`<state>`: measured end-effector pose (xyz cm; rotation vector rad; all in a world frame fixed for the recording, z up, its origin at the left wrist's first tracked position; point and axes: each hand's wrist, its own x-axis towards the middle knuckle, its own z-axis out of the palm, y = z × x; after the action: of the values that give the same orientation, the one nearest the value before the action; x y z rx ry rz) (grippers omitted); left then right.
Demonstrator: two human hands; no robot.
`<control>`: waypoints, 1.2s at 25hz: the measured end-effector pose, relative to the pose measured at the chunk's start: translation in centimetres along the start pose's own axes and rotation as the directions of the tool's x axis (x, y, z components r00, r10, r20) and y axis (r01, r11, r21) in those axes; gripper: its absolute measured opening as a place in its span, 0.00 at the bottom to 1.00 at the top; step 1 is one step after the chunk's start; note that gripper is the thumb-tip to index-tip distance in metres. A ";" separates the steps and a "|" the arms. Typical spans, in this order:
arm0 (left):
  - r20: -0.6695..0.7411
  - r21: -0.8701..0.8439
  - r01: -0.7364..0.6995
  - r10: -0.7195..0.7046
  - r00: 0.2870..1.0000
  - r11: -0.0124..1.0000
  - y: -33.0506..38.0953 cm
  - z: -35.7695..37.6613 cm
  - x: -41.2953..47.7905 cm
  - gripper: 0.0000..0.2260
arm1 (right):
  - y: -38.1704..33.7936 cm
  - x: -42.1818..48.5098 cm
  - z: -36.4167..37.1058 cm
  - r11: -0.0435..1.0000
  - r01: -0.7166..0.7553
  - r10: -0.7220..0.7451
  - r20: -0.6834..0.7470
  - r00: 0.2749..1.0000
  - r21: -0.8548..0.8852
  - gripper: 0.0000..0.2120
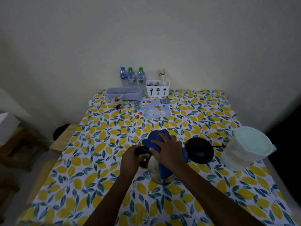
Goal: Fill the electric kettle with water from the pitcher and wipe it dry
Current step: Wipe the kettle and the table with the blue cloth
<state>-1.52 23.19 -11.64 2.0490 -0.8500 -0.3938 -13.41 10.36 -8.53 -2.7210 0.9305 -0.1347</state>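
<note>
A steel electric kettle (154,170) with a black handle stands on the lemon-print table, in the middle near me. My left hand (132,160) is closed around its black handle. My right hand (168,150) presses a blue cloth (154,139) onto the kettle's top, and the cloth hangs down over the kettle's right side. The cloth hides the lid and spout. The kettle's round black base (199,150) lies just to the right, apart from the kettle. A translucent pitcher (244,149) with a pale green lid stands at the right.
At the far edge by the wall stand three water bottles (132,77), a white cutlery holder (157,88), a lilac tray (123,93), a small jar (117,101) and a printed sheet (154,109). Wooden furniture (21,144) sits left of the table.
</note>
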 end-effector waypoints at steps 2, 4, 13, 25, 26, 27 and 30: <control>0.028 0.028 0.026 -0.027 0.999 0.999 -0.9 -0.7 0.7 0.16 | 1.0 -1.0 0.6 0.990 0.135 -0.137 -0.058 0.989 -0.039 0.21; 0.081 0.032 0.005 -0.007 0.997 0.999 -1.5 -1.1 1.3 0.15 | 1.5 -0.8 0.5 0.974 0.223 -0.225 -0.064 0.972 -0.029 0.19; 0.117 0.059 -0.053 0.046 0.992 0.997 -1.8 -1.5 1.7 0.10 | 1.7 2.7 -1.2 0.969 0.036 -0.056 0.077 0.995 0.244 0.18; 0.490 0.308 -0.361 0.179 0.853 0.880 4.6 1.4 1.9 0.39 | 10.3 -0.3 1.1 0.334 -0.459 0.221 0.405 0.887 0.823 0.11; 0.473 0.265 -0.336 0.182 0.862 0.904 4.7 1.4 2.0 0.38 | 10.1 -0.5 2.4 0.225 -0.474 0.201 0.436 0.877 0.851 0.14; 0.463 0.232 -0.316 0.182 0.868 0.920 4.7 1.3 2.2 0.38 | 9.7 -0.4 3.3 0.132 -0.485 0.201 0.456 0.867 0.864 0.17; 0.459 0.195 -0.274 0.159 0.874 0.942 4.4 1.4 2.5 0.39 | 9.4 1.5 4.2 0.027 -0.537 0.292 0.508 0.811 0.843 0.22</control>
<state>-2.41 18.87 -8.76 2.0950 -1.4596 -0.6631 -17.04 3.20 -15.11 -1.0857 1.0100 -0.2351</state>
